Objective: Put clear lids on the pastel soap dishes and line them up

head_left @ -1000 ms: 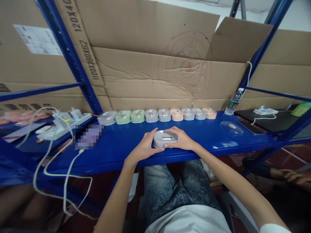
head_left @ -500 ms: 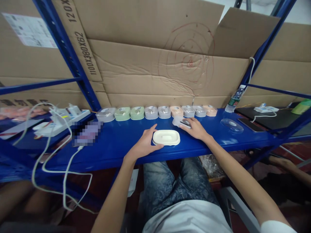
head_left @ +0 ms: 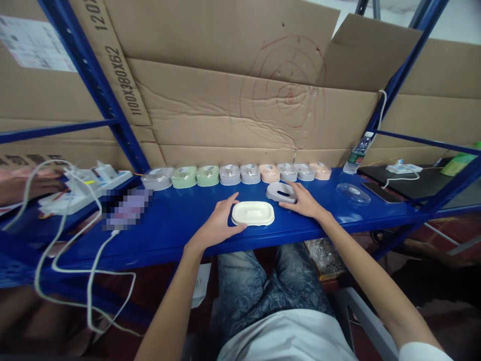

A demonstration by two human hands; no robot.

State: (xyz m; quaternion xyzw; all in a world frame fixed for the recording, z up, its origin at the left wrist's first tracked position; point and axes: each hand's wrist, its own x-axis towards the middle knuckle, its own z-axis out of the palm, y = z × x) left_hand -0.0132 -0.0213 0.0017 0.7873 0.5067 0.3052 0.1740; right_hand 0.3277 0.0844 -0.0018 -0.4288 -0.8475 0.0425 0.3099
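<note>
My left hand [head_left: 218, 223] is beside a cream oval dish [head_left: 253, 213] lying flat on the blue shelf. Its fingers are spread along the dish's left side, the thumb reaching to the near edge. To the right, my right hand [head_left: 305, 201] grips the right end of a grey oval piece [head_left: 276, 192] with a dark slot in its middle. Thumb in front and fingers behind, it keeps the piece low at the shelf surface; whether the piece rests there I cannot tell. A clear oval lid [head_left: 353, 193] lies farther right.
Several lidded boxes in grey, green [head_left: 208, 175] and peach stand in a row at the back against cardboard [head_left: 210, 110]. A water bottle [head_left: 358, 153] and a phone [head_left: 382, 192] are at right. Power strips [head_left: 75, 200] and white cables [head_left: 92, 271] crowd the left.
The grey piece has turned from tilted to nearly level, its slot now showing, with my right hand on its end. My left hand stays beside the cream dish. The view has shifted slightly.
</note>
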